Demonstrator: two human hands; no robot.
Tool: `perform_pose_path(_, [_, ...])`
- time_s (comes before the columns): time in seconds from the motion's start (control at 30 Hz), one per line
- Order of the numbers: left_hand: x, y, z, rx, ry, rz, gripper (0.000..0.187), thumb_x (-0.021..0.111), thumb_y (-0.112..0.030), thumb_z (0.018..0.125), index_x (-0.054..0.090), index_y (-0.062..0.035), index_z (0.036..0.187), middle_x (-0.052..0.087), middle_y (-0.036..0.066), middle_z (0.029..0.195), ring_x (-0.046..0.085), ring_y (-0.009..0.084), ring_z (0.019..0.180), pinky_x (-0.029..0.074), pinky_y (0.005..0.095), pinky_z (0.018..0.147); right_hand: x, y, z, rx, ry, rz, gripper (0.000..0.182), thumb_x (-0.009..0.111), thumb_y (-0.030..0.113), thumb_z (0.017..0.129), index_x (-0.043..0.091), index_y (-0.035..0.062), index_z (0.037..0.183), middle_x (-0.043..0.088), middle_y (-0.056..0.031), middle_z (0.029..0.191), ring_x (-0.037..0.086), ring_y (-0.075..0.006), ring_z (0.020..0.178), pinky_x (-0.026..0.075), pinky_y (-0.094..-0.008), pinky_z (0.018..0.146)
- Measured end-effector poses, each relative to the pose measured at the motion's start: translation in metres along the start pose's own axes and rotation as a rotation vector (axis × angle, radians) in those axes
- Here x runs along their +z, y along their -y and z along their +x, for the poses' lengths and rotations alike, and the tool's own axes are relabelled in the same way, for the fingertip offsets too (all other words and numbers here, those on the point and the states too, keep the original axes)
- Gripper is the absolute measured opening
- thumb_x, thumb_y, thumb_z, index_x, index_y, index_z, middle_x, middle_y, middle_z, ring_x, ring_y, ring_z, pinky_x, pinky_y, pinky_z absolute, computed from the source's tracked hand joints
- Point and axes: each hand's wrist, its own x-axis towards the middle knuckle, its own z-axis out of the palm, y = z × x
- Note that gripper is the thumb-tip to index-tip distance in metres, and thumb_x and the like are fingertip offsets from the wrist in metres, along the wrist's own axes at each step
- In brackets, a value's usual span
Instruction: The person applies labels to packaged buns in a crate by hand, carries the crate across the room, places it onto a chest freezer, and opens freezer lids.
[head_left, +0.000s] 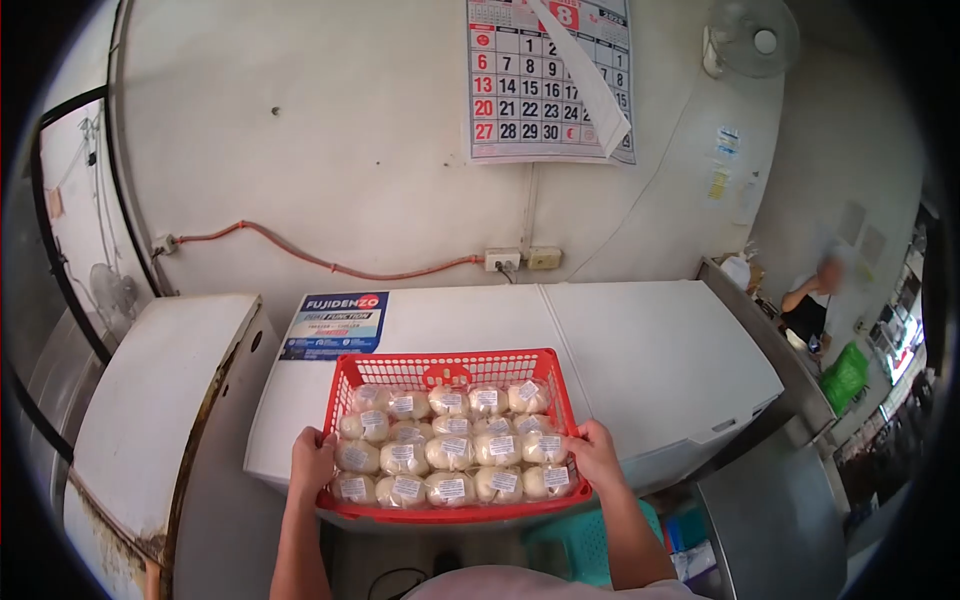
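Observation:
A red plastic basket [450, 514] holds several rows of round white buns [450, 453] in clear wrappers with printed labels. My left hand [312, 462] is closed on the basket's left side. On the right side of the basket, my right hand [596, 455] grips the rim. The basket is over the front part of a white chest freezer [660, 350]; whether it touches the lid cannot be told. A Fujidenzo sticker [334, 326] lies on the freezer lid, behind the basket's left corner.
A rusty-edged white appliance [165, 400] stands at the left. Below the freezer's front are a teal plastic item [590, 548] and a metal surface [770, 520]. A co-worker [812, 300] is at the far right, near a green bag [846, 378]. A calendar [520, 90] hangs behind.

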Motion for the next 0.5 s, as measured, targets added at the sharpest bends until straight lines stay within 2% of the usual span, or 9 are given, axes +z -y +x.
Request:
perform_pose_path(0.03, [0.009, -0.006, 0.019, 0.046, 0.059, 0.051, 0.025, 0.069, -0.020, 0.099, 0.067, 0.0041, 0.096, 0.066, 0.007, 0.075, 0.058, 0.0177, 0.068, 0.048, 0.0385, 0.060, -0.003, -0.003, 0.006, -0.002, -0.048, -0.029, 0.008, 0.070, 0.003, 0.088, 0.063, -0.0008, 0.088, 0.065, -0.0066, 0.082, 0.060, -0.0138, 0.074, 0.050, -0.0320, 0.066])
perform_pose_path(0.13, [0.030, -0.029, 0.068, -0.095, 0.350, -0.324, 0.031, 0.068, -0.025, 0.103, 0.069, 0.0050, 0.106, 0.071, 0.010, 0.083, 0.063, 0.0198, 0.072, 0.052, 0.0356, 0.069, -0.016, -0.011, 0.015, 0.031, -0.185, -0.037, 0.006, 0.069, 0.001, 0.087, 0.064, -0.0002, 0.088, 0.066, -0.0058, 0.084, 0.061, -0.0134, 0.076, 0.050, -0.0303, 0.067])
perform_pose_path(0.17, [0.039, -0.028, 0.076, -0.133, 0.380, -0.552, 0.032, 0.067, -0.026, 0.105, 0.068, 0.0042, 0.116, 0.072, 0.008, 0.094, 0.063, 0.0176, 0.076, 0.053, 0.0320, 0.072, -0.021, -0.012, 0.015, 0.057, -0.232, 0.006, 0.006, 0.069, 0.002, 0.087, 0.064, -0.0002, 0.087, 0.066, -0.0056, 0.083, 0.061, -0.0132, 0.075, 0.050, -0.0303, 0.067])
perform_pose_path(0.27, [0.067, -0.016, 0.064, 0.139, -0.065, -0.480, 0.033, 0.070, -0.023, 0.103, 0.065, 0.0030, 0.123, 0.069, 0.009, 0.102, 0.062, 0.0153, 0.082, 0.053, 0.0301, 0.075, -0.030, -0.007, 0.018, 0.100, -0.349, 0.101, 0.007, 0.070, 0.003, 0.087, 0.064, 0.0000, 0.086, 0.065, -0.0056, 0.080, 0.059, -0.0130, 0.071, 0.048, -0.0309, 0.064])
perform_pose_path(0.3, [0.068, -0.019, 0.046, 0.220, -0.250, -0.455, 0.027, 0.072, -0.018, 0.101, 0.063, 0.0020, 0.116, 0.065, 0.007, 0.101, 0.060, 0.0138, 0.084, 0.051, 0.0294, 0.074, -0.031, -0.017, 0.020, 0.090, -0.388, 0.095, 0.008, 0.070, 0.003, 0.086, 0.062, -0.0001, 0.085, 0.064, -0.0060, 0.079, 0.059, -0.0135, 0.070, 0.048, -0.0315, 0.063])
perform_pose_path(0.33, [0.065, -0.008, 0.027, 0.121, -0.225, -0.468, 0.020, 0.073, -0.015, 0.100, 0.059, -0.0003, 0.104, 0.061, 0.005, 0.092, 0.059, 0.0135, 0.081, 0.050, 0.0285, 0.072, -0.029, -0.023, 0.021, 0.081, -0.423, 0.094, 0.010, 0.070, 0.003, 0.086, 0.061, -0.0002, 0.084, 0.063, -0.0065, 0.078, 0.058, -0.0141, 0.069, 0.048, -0.0321, 0.062])
perform_pose_path(0.37, [0.082, 0.023, 0.015, 0.064, -0.177, -0.560, 0.021, 0.071, -0.015, 0.101, 0.056, -0.0027, 0.097, 0.058, 0.004, 0.087, 0.056, 0.0119, 0.074, 0.049, 0.0297, 0.065, -0.028, -0.021, 0.023, 0.080, -0.446, 0.071, 0.009, 0.070, 0.003, 0.086, 0.062, 0.0001, 0.085, 0.064, -0.0062, 0.079, 0.059, -0.0139, 0.070, 0.048, -0.0316, 0.063])
perform_pose_path(0.43, [0.087, -0.001, -0.036, -0.261, 0.272, -0.733, 0.026, 0.071, -0.023, 0.103, 0.060, 0.0004, 0.108, 0.066, 0.011, 0.096, 0.067, 0.0162, 0.080, 0.056, 0.0325, 0.065, -0.022, -0.016, 0.025, 0.089, -0.478, 0.024, 0.008, 0.070, 0.003, 0.088, 0.063, 0.0008, 0.087, 0.065, -0.0058, 0.081, 0.060, -0.0136, 0.073, 0.049, -0.0306, 0.065])
perform_pose_path(0.5, [0.111, -0.044, -0.070, -0.353, 0.487, -0.714, 0.067, 0.070, -0.031, 0.103, 0.041, 0.0091, 0.149, 0.067, 0.018, 0.118, 0.073, 0.0262, 0.095, 0.061, 0.0388, 0.077, -0.021, -0.012, 0.039, 0.129, -0.455, 0.110, 0.010, 0.071, 0.003, 0.088, 0.061, 0.0005, 0.088, 0.065, -0.0064, 0.083, 0.060, -0.0141, 0.074, 0.049, -0.0311, 0.066])
